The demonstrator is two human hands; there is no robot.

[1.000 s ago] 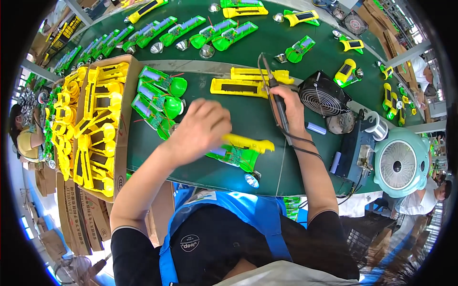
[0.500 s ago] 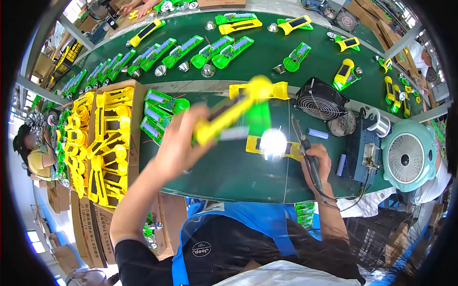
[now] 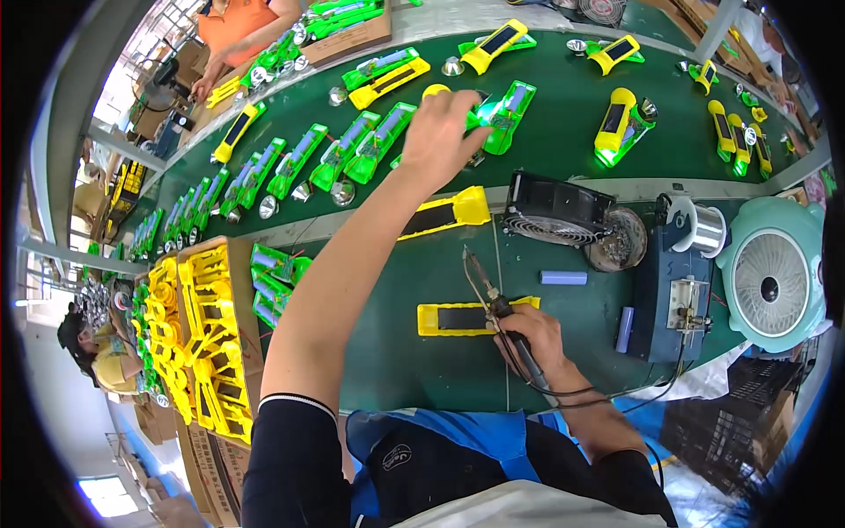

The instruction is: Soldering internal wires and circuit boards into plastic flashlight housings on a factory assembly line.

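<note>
Over the far green belt my left hand (image 3: 440, 136) is closed around a flashlight with a yellow casing (image 3: 436, 90). Most of it is hidden beneath the fingers; a bright light glows beside them. Right of that hand lies a green flashlight half (image 3: 510, 119) with a cell in it. My right hand (image 3: 539, 339) grips a soldering iron (image 3: 503, 310), tip pointing up and left. Under the iron, a yellow casing with a dark panel (image 3: 453, 319) lies on the bench. Another yellow casing (image 3: 458, 209) rests at the bench's far edge, partly behind my left forearm.
A box of yellow casings (image 3: 211, 352) stands left, beside green halves (image 3: 268, 277). Rightward are a black fan (image 3: 559, 211), a metal tin (image 3: 616, 242), blue cells (image 3: 563, 278), a solder spool (image 3: 700, 224), a soldering station (image 3: 660, 308) and a mint fan (image 3: 770, 277). Co-workers sit beyond.
My left hand has carried the yellow flashlight from above the bench away to the far belt. My right hand, still holding the iron, has moved slightly left and nearer me.
</note>
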